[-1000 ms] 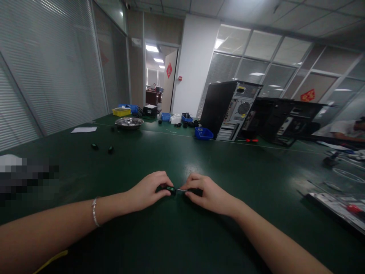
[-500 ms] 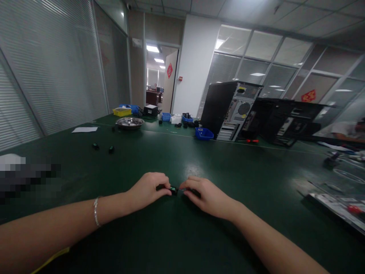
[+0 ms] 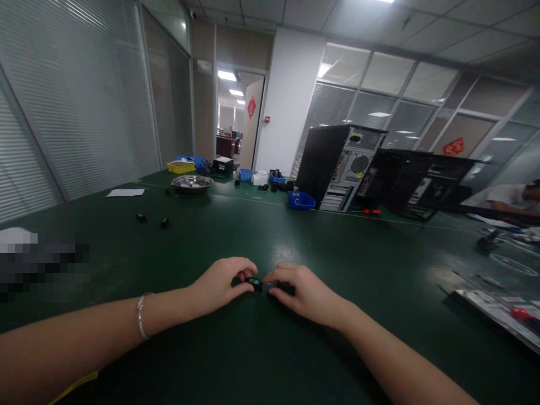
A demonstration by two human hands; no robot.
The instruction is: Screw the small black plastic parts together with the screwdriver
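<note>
My left hand (image 3: 223, 283), with a bracelet at the wrist, pinches a small black casing (image 3: 255, 283) that shows a green face like a circuit board. It is held low over the dark green table (image 3: 236, 349). In my right hand (image 3: 304, 292) is a thin tool with a black handle (image 3: 287, 288) and a slim metal shaft, which looks like a small screwdriver. The shaft points left and its end meets or nearly meets the casing; the exact contact is too small to tell.
Two small black pieces (image 3: 165, 223) lie at the left, before a steel bowl (image 3: 192, 184) and white paper (image 3: 125, 192). A blue bin (image 3: 301, 200) stands beside a computer tower (image 3: 337, 166). At the right lie an open metal-framed unit (image 3: 493, 315) and cables; a person sits beyond.
The fingers of my left hand have shifted a little, so more of the casing's green face shows. More of the tool's black handle shows too. The camera view has tilted slightly.
</note>
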